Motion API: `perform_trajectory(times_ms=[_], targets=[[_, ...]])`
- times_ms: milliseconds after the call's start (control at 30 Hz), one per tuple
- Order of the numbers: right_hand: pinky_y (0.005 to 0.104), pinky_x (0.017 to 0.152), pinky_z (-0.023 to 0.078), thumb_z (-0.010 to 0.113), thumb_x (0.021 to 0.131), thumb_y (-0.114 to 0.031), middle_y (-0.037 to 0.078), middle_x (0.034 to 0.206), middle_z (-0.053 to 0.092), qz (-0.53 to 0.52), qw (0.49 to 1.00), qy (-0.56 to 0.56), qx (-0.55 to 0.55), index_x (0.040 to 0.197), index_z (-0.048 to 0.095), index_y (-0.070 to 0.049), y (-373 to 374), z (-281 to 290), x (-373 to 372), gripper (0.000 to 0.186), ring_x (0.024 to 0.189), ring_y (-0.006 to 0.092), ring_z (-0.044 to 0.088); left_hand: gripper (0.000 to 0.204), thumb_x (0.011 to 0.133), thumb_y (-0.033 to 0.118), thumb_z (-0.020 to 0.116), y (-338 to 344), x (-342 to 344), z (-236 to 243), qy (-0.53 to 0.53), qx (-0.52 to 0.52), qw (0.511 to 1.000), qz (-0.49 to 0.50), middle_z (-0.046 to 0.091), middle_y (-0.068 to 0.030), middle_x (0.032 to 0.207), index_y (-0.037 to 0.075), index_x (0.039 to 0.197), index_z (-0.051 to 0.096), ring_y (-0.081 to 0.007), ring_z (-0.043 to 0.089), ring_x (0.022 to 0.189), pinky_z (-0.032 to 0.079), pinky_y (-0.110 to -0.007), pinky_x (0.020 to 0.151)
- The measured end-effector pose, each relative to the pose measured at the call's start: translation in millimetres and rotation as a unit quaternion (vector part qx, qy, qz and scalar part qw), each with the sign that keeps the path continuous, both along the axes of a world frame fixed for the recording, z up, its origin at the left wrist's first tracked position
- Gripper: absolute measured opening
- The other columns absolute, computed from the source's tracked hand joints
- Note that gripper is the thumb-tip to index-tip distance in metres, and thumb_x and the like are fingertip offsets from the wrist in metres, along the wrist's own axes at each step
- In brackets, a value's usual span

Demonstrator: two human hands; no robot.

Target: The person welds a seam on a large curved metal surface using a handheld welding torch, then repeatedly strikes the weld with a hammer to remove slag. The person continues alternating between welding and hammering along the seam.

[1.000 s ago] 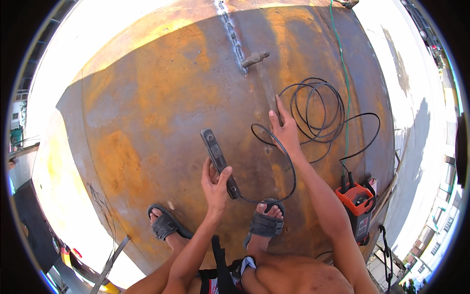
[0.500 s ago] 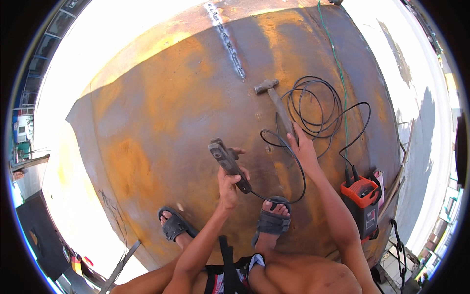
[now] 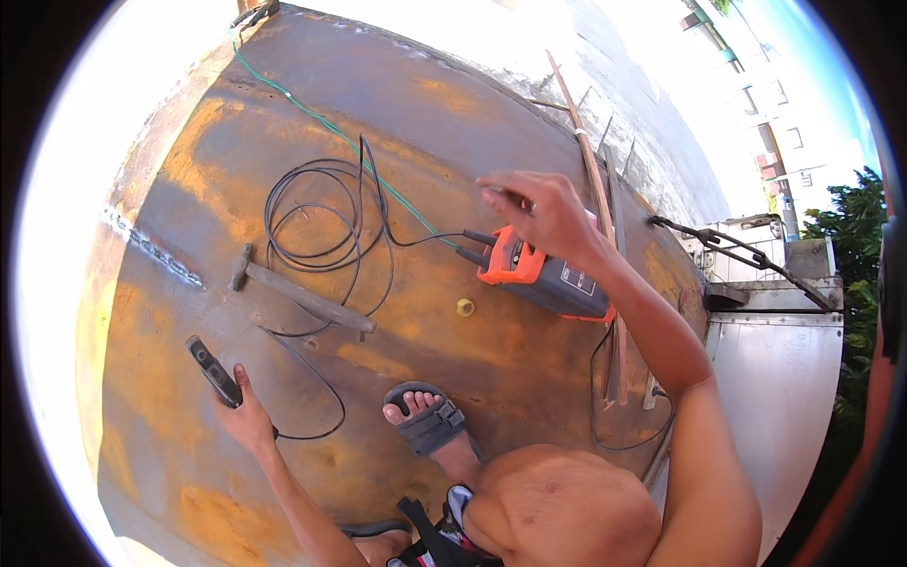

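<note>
Gripping a dark tool (image 3: 212, 371) at lower left with the left hand (image 3: 248, 416); right hand (image 3: 537, 210) open, fingers spread, over the orange welder (image 3: 543, 275) at centre, hammer (image 3: 295, 294) between.

A wooden-handled hammer with a steel head (image 3: 298, 296) lies on the rusty curved steel tank surface (image 3: 453, 142), up and to the right of the left hand. Beyond it sits a loose coil of black cable (image 3: 316, 213), crossed by a thin green cord (image 3: 312, 113). A small yellow ring (image 3: 465, 307) rests just below the right hand. A grey strapped sandal (image 3: 430, 422) stands nearer the body.
</note>
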State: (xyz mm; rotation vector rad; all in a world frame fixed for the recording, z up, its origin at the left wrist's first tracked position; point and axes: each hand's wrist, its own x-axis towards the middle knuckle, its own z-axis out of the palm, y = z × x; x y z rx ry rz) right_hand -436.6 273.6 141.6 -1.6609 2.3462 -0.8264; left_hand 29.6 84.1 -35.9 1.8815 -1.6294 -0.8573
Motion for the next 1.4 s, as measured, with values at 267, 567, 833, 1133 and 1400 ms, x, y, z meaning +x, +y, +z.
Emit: perform_trajectory(times_ms=[267, 567, 833, 1133, 1400], targets=[[0.048, 0.094, 0.058, 0.068, 0.1, -0.018, 0.021, 0.109, 0.08, -0.142, 0.942, 0.064, 0.297, 0.116, 0.081, -0.004, 93.9, -91.4, -230.9, 0.025, 0.102, 0.0377, 0.077, 0.051, 0.092, 0.047, 0.085, 12.9, -5.1, 16.4, -0.213, -0.118, 0.959, -0.144, 0.071, -0.0201, 0.082, -0.001, 0.101, 0.069, -0.0442, 0.067, 0.076, 0.049, -0.054, 0.071], [0.0555, 0.098, 0.055, 0.072, 0.087, -0.021, 0.021, 0.107, 0.078, -0.064, 0.838, 0.225, 0.493, 0.098, 0.08, -0.009, 33.2, -164.8, -198.6, 0.019, 0.106, 0.0418, 0.074, 0.037, 0.085, 0.029, 0.089, -5.3, 6.6, 40.4, -0.237, -0.043, 0.964, -0.114, 0.074, -0.0198, 0.086, 0.003, 0.098, 0.067, -0.0457, 0.071, 0.084, 0.054, -0.052, 0.072], [0.0511, 0.089, 0.058, 0.079, 0.075, -0.015, 0.019, 0.1, 0.075, -0.089, 0.861, 0.171, 0.471, 0.089, 0.071, -0.004, 46.9, -191.1, -212.0, 0.019, 0.101, 0.041, 0.072, 0.032, 0.078, 0.015, 0.082, 10.0, 45.2, 0.3, -0.294, -0.012, 0.935, -0.2, 0.074, -0.0137, 0.095, 0.01, 0.103, 0.064, -0.0435, 0.071, 0.081, 0.055, -0.053, 0.068], [0.0541, 0.093, 0.055, 0.083, 0.08, -0.022, 0.013, 0.11, 0.075, -0.117, 0.85, 0.211, 0.469, 0.104, 0.073, -0.014, 62.9, -209.1, -223.6, 0.028, 0.109, 0.0375, 0.071, 0.037, 0.076, 0.014, 0.081, -5.9, 63.1, 27.2, -0.236, -0.101, 0.947, -0.194, 0.073, -0.0121, 0.099, 0.011, 0.108, 0.061, -0.0418, 0.07, 0.079, 0.054, -0.052, 0.067], [0.0637, 0.104, 0.046, 0.07, 0.091, -0.014, 0.011, 0.113, 0.077, -0.095, 0.819, 0.326, 0.462, 0.107, 0.073, -0.014, 56.1, -214.6, -206.5, 0.016, 0.116, 0.0322, 0.071, 0.03, 0.081, 0.021, 0.082, -13.9, 76.8, 9.8, -0.202, -0.042, 0.971, -0.123, 0.075, -0.0187, 0.092, 0.007, 0.102, 0.066, -0.0458, 0.071, 0.087, 0.056, -0.052, 0.071]])
